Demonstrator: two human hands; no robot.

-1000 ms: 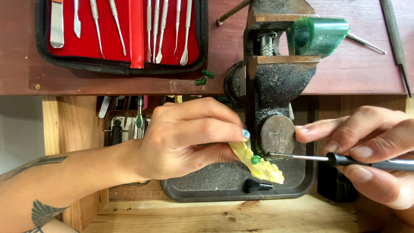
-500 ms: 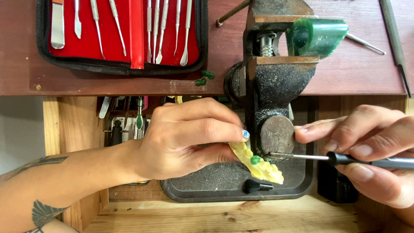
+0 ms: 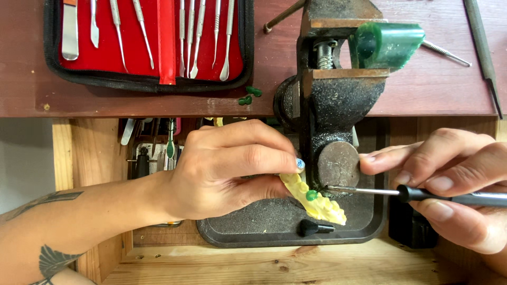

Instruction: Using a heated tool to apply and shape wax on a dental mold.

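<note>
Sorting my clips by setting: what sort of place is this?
Likely a craft or jewellery-style workbench. A small iron vise grips a green block, a red-lined case of metal picks lies open, and the left hand holds a yellow piece against the right hand's fine tool.

My left hand [image 3: 227,171] reached in from the left on a bare, tattooed forearm [image 3: 79,221], fingers curled, thumb and forefinger pinched closed. My right hand [image 3: 454,184] came from the right edge, fingers wrapped in a pen-like grip.
</note>
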